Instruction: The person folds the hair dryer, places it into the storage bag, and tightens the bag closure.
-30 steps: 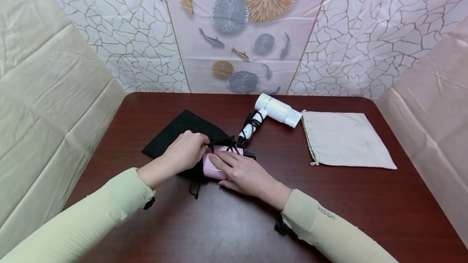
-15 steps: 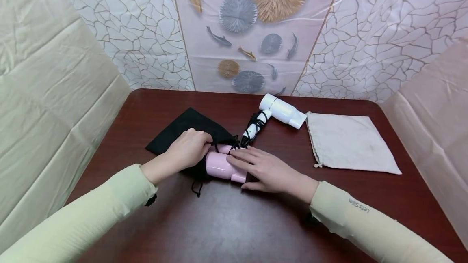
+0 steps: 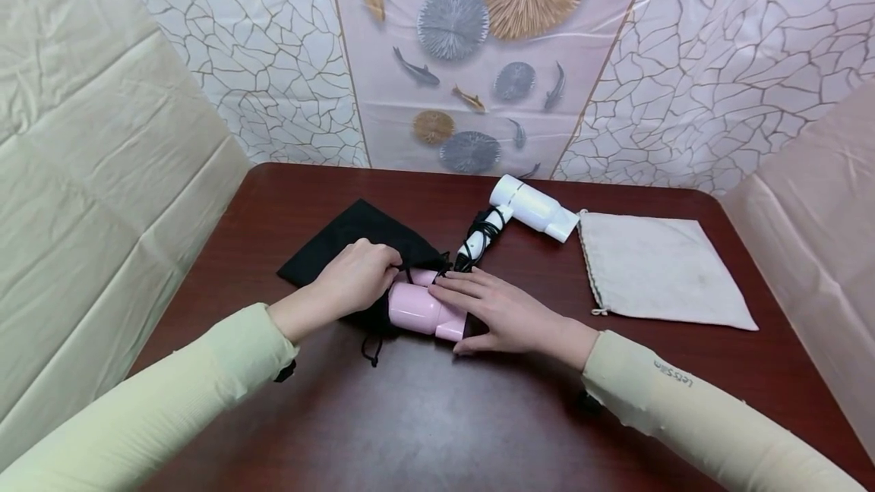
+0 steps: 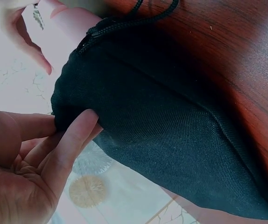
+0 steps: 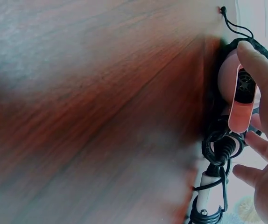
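- Step in hand, as judged: loading the pink hair dryer (image 3: 422, 310) into the black drawstring pouch (image 3: 355, 238). The dryer lies on the table (image 3: 437, 416), its left end at the pouch mouth and, it seems, partly inside; most of the barrel is outside the pouch.
- Left hand (image 3: 355, 275): fingers curled, pinching the fabric at the pouch mouth; the left wrist view shows thumb and fingers (image 4: 73, 135) gripping the cloth edge.
- Right hand (image 3: 502, 310): fingers straight and spread, lying flat on the dryer's right end, not wrapped round it.
- Next move, as judged: calls for holding the mouth wide and pressing the dryer leftward along its axis, keeping its bundled black cord (image 5: 218, 147) from snagging on the rim.
- Beyond the pink hair dryer, to its right: a white hair dryer (image 3: 526, 207), then a beige cloth bag (image 3: 656, 272) lying flat.
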The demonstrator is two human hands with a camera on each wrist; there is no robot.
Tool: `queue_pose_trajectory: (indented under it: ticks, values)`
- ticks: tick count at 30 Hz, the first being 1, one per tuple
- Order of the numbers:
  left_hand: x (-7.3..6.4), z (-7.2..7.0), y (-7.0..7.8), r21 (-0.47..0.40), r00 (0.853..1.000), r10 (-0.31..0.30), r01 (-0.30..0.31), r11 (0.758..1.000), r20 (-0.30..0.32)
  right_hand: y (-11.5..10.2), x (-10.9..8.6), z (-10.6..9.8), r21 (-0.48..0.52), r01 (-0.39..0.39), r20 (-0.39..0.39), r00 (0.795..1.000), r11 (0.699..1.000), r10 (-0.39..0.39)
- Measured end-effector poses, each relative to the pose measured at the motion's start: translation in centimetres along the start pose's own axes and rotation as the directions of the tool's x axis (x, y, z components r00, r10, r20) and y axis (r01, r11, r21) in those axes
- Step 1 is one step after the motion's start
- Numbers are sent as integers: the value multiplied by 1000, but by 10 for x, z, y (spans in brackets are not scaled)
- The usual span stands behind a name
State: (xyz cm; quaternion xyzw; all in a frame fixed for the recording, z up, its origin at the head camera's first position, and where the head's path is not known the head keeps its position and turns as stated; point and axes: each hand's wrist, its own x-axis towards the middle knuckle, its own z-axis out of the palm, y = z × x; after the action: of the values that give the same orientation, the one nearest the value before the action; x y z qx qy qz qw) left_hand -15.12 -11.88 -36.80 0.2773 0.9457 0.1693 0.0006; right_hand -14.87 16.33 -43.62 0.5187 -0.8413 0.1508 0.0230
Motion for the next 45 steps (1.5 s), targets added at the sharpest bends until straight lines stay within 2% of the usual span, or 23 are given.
queue_pose_trajectory:
  ticks: [7, 12, 19, 23, 29, 34, 45]
  values:
    - [2, 0, 0, -3, 1000, 3, -3, 1000, 2, -1, 3, 5, 26, -30, 5, 1000, 999, 30]
    - [2, 1, 1, -9, 1000, -8, 9, 1000, 10, -4, 6, 14, 10, -33, -42, 999, 999, 33]
    - [2, 1, 3, -14, 1000, -11, 12, 1000, 7, -2, 6, 16, 74, -53, -58, 997, 996, 58]
    - [1, 2, 3, -11, 1000, -10, 10, 1000, 3, -3, 6, 18, 63, -53, -73, 996, 997, 57]
    - [2, 2, 2, -11, 1000, 0, 0, 1000, 0, -8, 6, 20, 54, -100, -89, 990, 993, 105]
    - [2, 2, 1, -12, 1000, 5, -5, 1000, -4, -14, 6, 22, 31, -111, -109, 987, 993, 114]
    - [-1, -3, 5, -37, 999, 21, -22, 999, -31, -24, 13, 23, -28, -159, -196, 969, 987, 151]
